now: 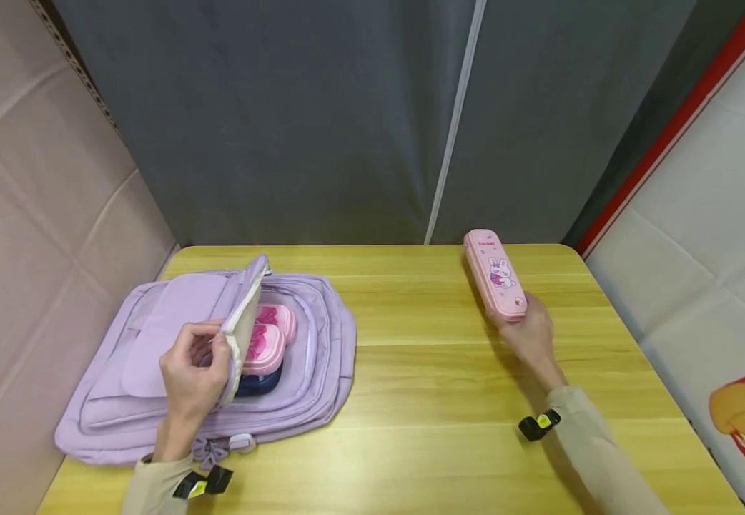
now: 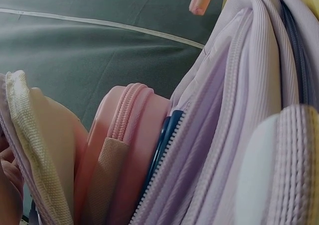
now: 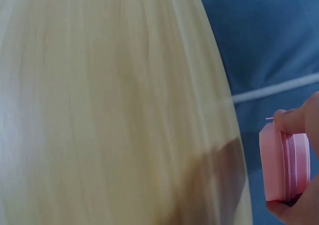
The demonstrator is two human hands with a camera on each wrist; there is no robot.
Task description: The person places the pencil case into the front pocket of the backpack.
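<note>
The right hand (image 1: 530,332), at the centre right of the head view, grips the near end of a pink zippered pencil case (image 1: 495,273), fingers and thumb curled round it. The case angles away toward the upper middle of the frame; whether its far end rests on the counter (image 1: 424,372) or is lifted cannot be told. In the right wrist view the case (image 3: 284,162) sits at the lower right edge, its zip seam showing between fingertips (image 3: 294,119).

The case looks like a stiff, moulded shell, light and smooth-skinned, so it should keep its shape under a firm squeeze. A hold across its narrow sides nearer the middle would probably be steadier than the end grip, which lets the long body swing.

The left hand (image 1: 194,372), at the lower left, pinches the cream-lined flap (image 1: 244,322) of a lilac backpack (image 1: 321,357) and holds it raised. The backpack is soft and floppy; its opening would likely sag shut if released. Inside lie 2 pink pouches (image 1: 269,336) above a dark blue item (image 1: 258,385).
</note>
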